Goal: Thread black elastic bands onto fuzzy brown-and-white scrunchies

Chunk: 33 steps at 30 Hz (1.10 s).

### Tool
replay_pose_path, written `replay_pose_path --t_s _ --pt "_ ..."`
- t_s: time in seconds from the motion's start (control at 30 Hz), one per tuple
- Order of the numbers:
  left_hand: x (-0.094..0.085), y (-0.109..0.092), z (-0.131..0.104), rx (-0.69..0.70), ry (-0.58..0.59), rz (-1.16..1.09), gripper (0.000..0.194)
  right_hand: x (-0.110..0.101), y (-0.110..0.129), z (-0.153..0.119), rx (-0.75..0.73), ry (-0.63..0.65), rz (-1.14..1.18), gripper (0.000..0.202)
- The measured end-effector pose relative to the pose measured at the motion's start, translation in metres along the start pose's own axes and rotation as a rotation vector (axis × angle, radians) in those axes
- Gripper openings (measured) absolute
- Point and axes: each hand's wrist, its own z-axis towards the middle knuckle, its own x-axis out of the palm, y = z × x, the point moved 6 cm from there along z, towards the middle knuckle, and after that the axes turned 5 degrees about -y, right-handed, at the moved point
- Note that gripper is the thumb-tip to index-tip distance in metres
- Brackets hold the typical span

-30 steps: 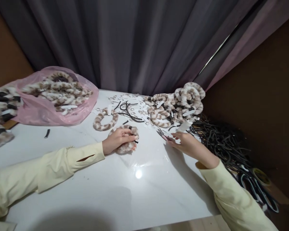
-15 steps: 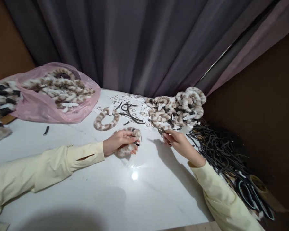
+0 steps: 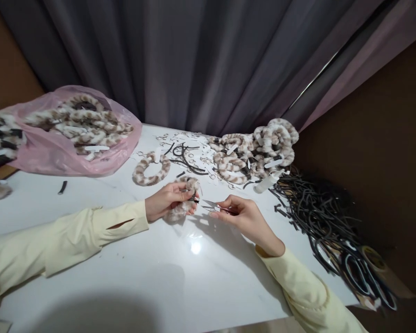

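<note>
My left hand (image 3: 169,200) is closed around a fluffy brown-and-white furry ring (image 3: 179,212), held just above the table. A short black end pokes out of the ring on the side facing right. In my right hand (image 3: 241,213) is a small pair of thread snips (image 3: 210,206), blades parted and pointing left at that black end, with a small gap between. Their handle is mostly hidden by my fingers. Just behind my left hand, another furry ring (image 3: 151,170) with a white tag lies flat, and a short black cord piece (image 3: 180,174) rests near it.
A pink plastic bag (image 3: 125,155) full of furry rings stands at the left. Metal rings, white tags and black cords (image 3: 187,159) are scattered at the back. Piled furry rings (image 3: 275,138), a small white bottle (image 3: 266,182) and tangled black cords (image 3: 319,212) lie right.
My right hand has brought the snips left and down toward the ring, and their blades now show parted. My left hand keeps its hold. The view has shifted slightly.
</note>
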Motion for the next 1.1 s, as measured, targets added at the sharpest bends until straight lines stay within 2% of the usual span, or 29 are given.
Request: replay_pose_path --t_s 0.33,0.73,0.83,1.0,1.1 --pt "-0.001 0.002 0.000 0.032 0.048 0.009 0.025 0.008 0.003 -0.002 -0.048 -0.014 0.007 0.030" --pt "-0.001 0.002 0.001 0.029 0.007 0.045 0.026 0.012 0.007 -0.006 -0.171 -0.033 -0.133 0.028" --pt "-0.002 0.003 0.001 0.024 -0.021 0.050 0.029 0.012 0.005 -0.006 -0.133 -0.036 -0.108 0.027" --pt "-0.001 0.000 0.000 0.028 -0.038 0.020 0.028 0.011 0.003 -0.004 0.022 -0.021 0.058 0.029" --pt "0.001 -0.002 -0.001 0.040 -0.029 -0.003 0.027 0.008 0.004 -0.003 0.053 -0.034 0.082 0.028"
